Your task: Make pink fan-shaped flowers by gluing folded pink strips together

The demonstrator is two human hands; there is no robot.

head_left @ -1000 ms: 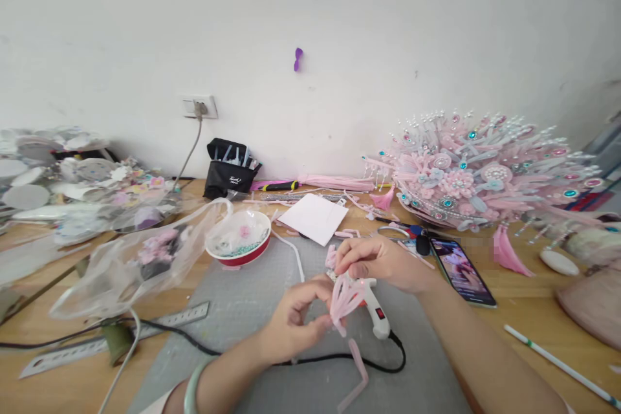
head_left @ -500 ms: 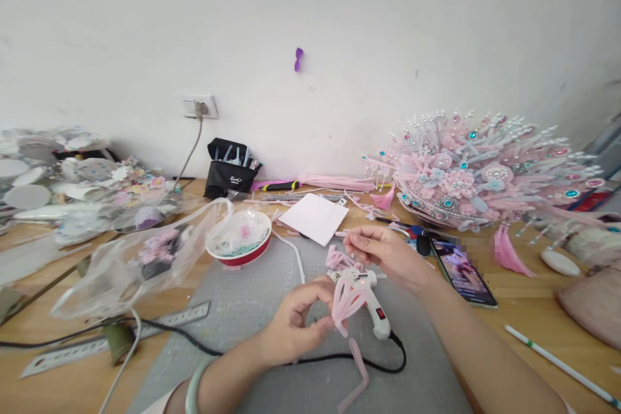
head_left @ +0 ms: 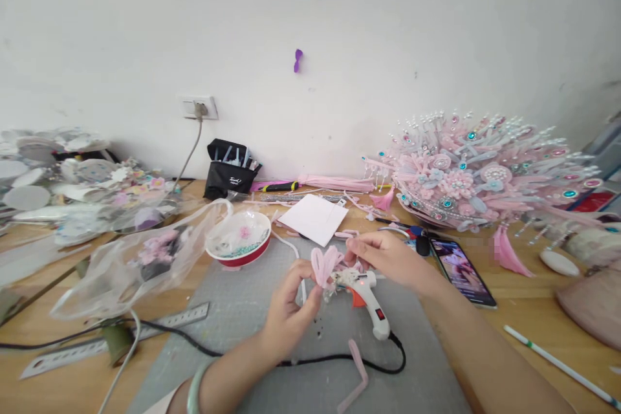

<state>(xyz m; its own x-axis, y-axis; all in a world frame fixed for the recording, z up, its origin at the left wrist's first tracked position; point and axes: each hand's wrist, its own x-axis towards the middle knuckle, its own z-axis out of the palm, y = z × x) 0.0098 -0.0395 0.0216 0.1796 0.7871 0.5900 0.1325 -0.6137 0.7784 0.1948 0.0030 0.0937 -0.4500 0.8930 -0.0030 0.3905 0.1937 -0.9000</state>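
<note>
Between its thumb and fingers my left hand (head_left: 291,317) pinches pink looped pipe cleaners (head_left: 324,264), the loops standing upward. My right hand (head_left: 388,260) is closed in a pinch just to their right. What its fingertips hold, if anything, is too small to make out. Below and between the hands lies a white hot glue gun (head_left: 374,304) with an orange trigger and a small red light. Its nozzle end is partly hidden by the left hand and the pink loops. A bent pink pipe cleaner (head_left: 358,365) lies on the grey cutting mat (head_left: 252,310).
A red-rimmed bowl (head_left: 242,257) of beads stands beyond my left hand, near a white square card (head_left: 314,217). A phone (head_left: 463,272) and a large pink beaded headdress (head_left: 475,174) are to the right. The glue gun's black cord (head_left: 334,357) crosses the mat; a metal ruler (head_left: 179,317) lies left.
My left hand has raised the pink looped pipe cleaners up and to the left, tipping them more upright. My right hand has shifted slightly down, staying pinched.
</note>
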